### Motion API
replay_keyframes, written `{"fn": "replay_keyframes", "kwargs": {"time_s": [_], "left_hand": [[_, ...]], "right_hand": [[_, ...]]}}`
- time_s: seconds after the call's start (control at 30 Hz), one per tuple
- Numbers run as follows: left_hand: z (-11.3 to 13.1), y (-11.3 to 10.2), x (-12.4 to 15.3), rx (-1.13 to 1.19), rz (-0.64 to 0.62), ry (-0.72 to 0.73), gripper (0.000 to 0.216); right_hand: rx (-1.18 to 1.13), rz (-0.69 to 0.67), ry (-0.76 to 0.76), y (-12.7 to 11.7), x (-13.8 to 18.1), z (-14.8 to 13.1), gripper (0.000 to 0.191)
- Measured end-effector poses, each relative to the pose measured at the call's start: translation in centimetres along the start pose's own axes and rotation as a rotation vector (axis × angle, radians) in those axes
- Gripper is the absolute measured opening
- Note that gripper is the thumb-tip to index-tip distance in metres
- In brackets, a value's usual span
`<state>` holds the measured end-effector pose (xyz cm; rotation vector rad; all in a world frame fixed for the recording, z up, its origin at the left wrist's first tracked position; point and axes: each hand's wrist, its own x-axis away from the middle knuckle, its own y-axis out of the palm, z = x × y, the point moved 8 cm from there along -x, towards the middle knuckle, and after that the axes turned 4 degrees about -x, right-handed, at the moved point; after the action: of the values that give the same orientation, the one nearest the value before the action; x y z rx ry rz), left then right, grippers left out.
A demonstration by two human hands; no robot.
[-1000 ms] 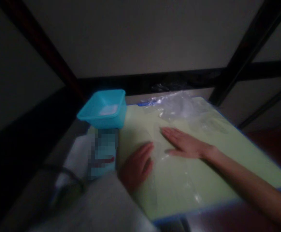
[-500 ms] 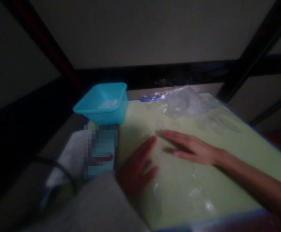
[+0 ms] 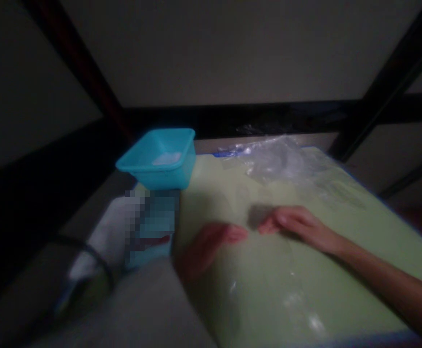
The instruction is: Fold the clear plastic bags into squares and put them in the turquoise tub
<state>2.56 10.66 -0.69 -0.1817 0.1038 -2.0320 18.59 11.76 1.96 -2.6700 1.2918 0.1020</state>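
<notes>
I see my left hand [image 3: 211, 244] and right hand [image 3: 294, 223], fingers curled, pinching the clear plastic sheet [image 3: 269, 270] lying between them on the green mat [image 3: 359, 227]. It looks thin, limp and slippery, so gripping the edge seems best.

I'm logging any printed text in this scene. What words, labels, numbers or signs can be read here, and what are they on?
None can be read.
Pale blue box with a red mark under the turquoise plastic tub: its face is pixelated, unreadable.
Crumpled clear plastic bag on the light green mat: faint marks, too blurred to read.
</notes>
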Motion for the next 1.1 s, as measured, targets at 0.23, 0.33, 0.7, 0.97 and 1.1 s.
{"fn": "replay_keyframes", "kwargs": {"time_s": [0.23,0.33,0.7,0.97,1.1], "left_hand": [[0.5,-0.3,-0.1,0.165,0.013,0.024,0.047],[0.0,0.4,-0.2,0.08,-0.058,-0.022,0.046],[-0.3,0.6,0.0,0.003,-0.07,-0.022,0.048],[-0.6,0.8,0.0,0.076,-0.167,0.07,0.044],[-0.3,1.2,0.1,0.092,-0.19,0.051,0.047]], "right_hand": [[0.297,-0.157,-0.248,2.9,1.3,-3.4,0.017],[0.447,-0.392,-0.369,6.1,3.0,-4.1,0.018],[0.894,-0.608,-0.372,9.5,4.9,-2.5,0.013],[0.909,-0.654,-0.37,9.9,4.9,-2.9,0.012],[0.864,-0.643,-0.336,9.7,4.7,-2.8,0.011]]}}
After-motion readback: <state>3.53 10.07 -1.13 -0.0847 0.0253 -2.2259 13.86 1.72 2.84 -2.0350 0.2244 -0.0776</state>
